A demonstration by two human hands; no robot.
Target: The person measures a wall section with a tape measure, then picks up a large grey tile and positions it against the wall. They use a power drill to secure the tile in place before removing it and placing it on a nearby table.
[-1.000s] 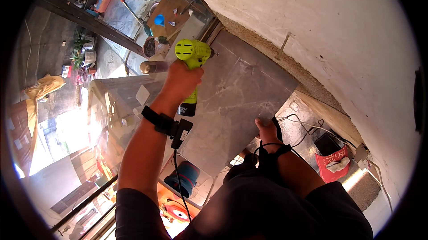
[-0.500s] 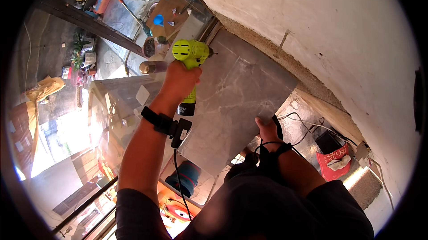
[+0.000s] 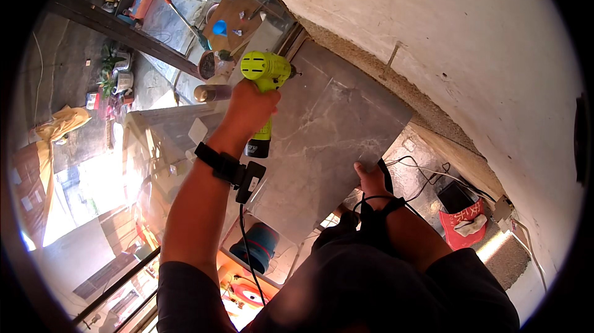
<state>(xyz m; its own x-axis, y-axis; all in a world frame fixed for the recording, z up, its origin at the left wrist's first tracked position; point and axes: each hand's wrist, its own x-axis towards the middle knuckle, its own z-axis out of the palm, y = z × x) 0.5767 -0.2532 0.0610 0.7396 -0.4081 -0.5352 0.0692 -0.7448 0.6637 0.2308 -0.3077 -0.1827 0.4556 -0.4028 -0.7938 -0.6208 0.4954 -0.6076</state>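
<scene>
My left hand point(image 3: 249, 105) is wrapped round the grip of a lime-green cordless drill point(image 3: 262, 65) with a black battery at its base. The drill's chuck and short bit point to the right, near the far left part of a grey marbled slab point(image 3: 331, 129); whether the bit touches anything I cannot tell. At the slab's near right edge is my right hand point(image 3: 372, 181), thumb on top and bent over the rim, the other fingers mostly hidden. Black bands sit on both wrists, with a cable running down from the left one.
A white wall point(image 3: 458, 42) with a rough lower edge runs along the right side. A blue bucket point(image 3: 255, 247) stands below the slab. Cables point(image 3: 427, 172) and a red bag point(image 3: 463, 224) lie at the right. A brown cylinder point(image 3: 212, 93) is left of the drill.
My left hand and the drill have shifted very slightly away from me. The right hand and the slab look the same.
</scene>
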